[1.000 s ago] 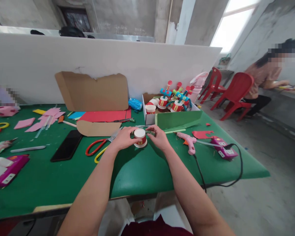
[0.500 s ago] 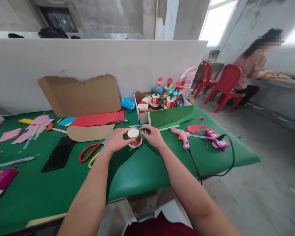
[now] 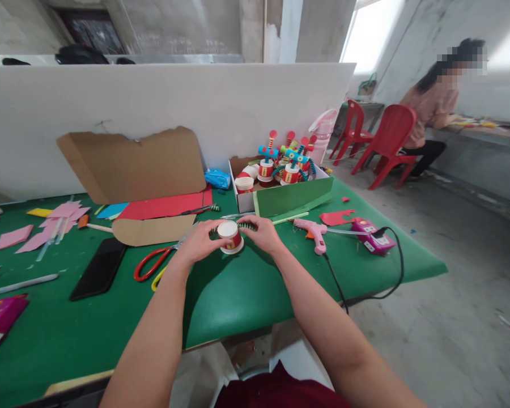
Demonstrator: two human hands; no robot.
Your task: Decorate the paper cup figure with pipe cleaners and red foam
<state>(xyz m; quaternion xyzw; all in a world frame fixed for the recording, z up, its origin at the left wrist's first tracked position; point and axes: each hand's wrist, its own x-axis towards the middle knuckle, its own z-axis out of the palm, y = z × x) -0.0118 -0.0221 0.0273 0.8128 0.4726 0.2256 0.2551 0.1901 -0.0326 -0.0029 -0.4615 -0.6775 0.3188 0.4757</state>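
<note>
An upside-down red-and-white paper cup (image 3: 231, 243) stands on the green table between my hands. My left hand (image 3: 202, 245) is closed at its left side, thumb against the front of the cup and fingers toward the back. A bit of dark green folded paper spring (image 3: 213, 232) shows beside those fingers. On the other side, my right hand (image 3: 263, 234) pinches a green paper spring (image 3: 245, 226) that meets the cup's right side. Scissors (image 3: 153, 264) with red and yellow handles lie left of my left hand, partly covered by it.
Behind the cup stands a box (image 3: 289, 198) of finished cup figures. A pink glue gun (image 3: 315, 232) lies to the right, its cord running to a purple power strip (image 3: 372, 237). A black phone (image 3: 98, 268) and pink paper (image 3: 12, 237) lie left. A person sits far right.
The view has shifted slightly, so everything sits a little further left. Both hands keep their hold at the cup and spring, with no clear movement of their own.
</note>
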